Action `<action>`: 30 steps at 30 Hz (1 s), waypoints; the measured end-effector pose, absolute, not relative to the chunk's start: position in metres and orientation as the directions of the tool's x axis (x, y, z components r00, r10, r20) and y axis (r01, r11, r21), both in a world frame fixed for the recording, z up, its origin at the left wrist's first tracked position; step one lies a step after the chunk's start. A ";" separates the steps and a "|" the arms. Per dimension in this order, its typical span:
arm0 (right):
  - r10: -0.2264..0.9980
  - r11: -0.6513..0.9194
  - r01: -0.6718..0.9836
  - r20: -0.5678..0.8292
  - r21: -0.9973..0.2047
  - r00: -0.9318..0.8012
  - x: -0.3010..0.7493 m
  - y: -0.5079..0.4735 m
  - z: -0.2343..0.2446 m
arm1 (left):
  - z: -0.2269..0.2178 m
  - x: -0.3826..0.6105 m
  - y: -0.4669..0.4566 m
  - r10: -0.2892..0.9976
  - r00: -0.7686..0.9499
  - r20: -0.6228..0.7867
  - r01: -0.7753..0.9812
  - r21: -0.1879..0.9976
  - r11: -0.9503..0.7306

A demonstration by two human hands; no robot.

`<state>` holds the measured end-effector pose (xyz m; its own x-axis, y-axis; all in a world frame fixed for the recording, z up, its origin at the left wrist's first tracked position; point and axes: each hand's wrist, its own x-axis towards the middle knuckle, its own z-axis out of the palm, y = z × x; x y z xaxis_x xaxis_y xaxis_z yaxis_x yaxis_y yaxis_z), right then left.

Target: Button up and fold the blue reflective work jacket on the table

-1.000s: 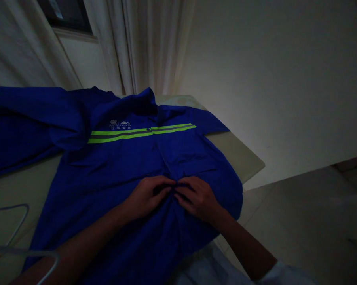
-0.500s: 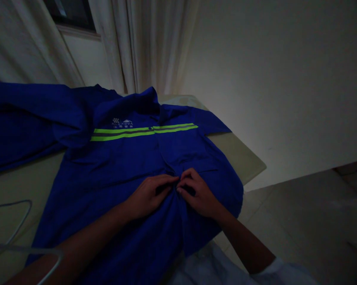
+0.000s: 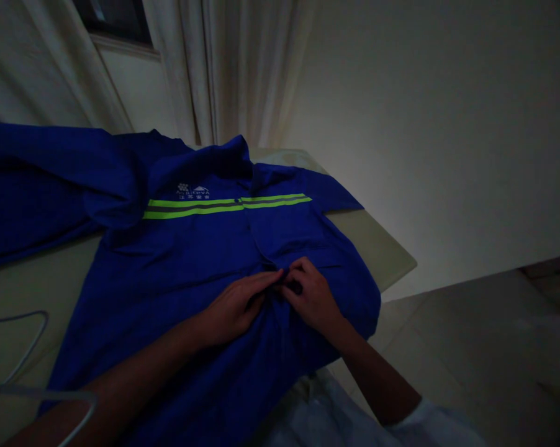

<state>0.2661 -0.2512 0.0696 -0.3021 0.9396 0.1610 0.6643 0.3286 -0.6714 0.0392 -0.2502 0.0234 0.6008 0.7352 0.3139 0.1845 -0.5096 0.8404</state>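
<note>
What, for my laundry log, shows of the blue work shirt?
The blue work shirt lies face up, spread over a pale table, one sleeve flung left. Woven cloth, creased; collar at the far end, two lime stripes and a white logo across the chest. The left hand and right hand pinch its front placket.

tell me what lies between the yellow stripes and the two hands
Head view: only blue jacket cloth and its front seam between the stripes, left hand and right hand.

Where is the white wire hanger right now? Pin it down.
Head view, lower left: the white wire hanger lies on the table, just left of the blue jacket and its lower edge.
</note>
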 end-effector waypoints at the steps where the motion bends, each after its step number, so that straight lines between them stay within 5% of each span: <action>1: 0.942 0.318 0.645 0.156 -0.695 -0.297 0.267 -0.251 0.071 | 0.023 0.038 -0.251 0.728 0.611 0.311 0.199 0.830 -0.522; 5: 0.955 0.265 0.549 0.138 -0.792 -0.263 0.268 -0.253 0.076 | 0.026 0.035 -0.254 0.723 0.632 0.277 0.275 0.792 -0.544; 12: 0.954 0.202 0.630 0.006 -0.750 -0.298 0.279 -0.249 0.080 | 0.035 0.037 -0.254 0.812 0.495 0.309 0.458 0.702 -0.545; 16: 0.856 0.368 0.630 -0.016 -0.684 -0.517 0.291 -0.233 0.096 | 0.042 0.035 -0.242 0.876 0.418 0.240 0.662 0.581 -0.475; 19: 0.760 0.507 0.675 -0.092 -0.536 -0.643 0.291 -0.216 0.111 | 0.048 0.036 -0.226 0.927 0.356 0.117 0.683 0.645 -0.344; 23: 0.807 0.546 0.796 -0.089 -0.262 -0.583 0.274 -0.190 0.126 | 0.051 0.044 -0.191 0.967 0.245 -0.068 0.644 0.757 -0.110; 30: 0.634 0.746 0.615 -0.007 -0.257 -0.773 0.249 -0.148 0.098 | 0.034 0.052 -0.159 0.974 0.225 -0.040 0.419 0.906 -0.059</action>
<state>0.2486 -0.1479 0.0977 -0.7730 0.6343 -0.0074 0.6145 0.7459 -0.2569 0.0524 -0.1593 0.0339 0.2250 0.9735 -0.0403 0.4192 -0.0594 0.9060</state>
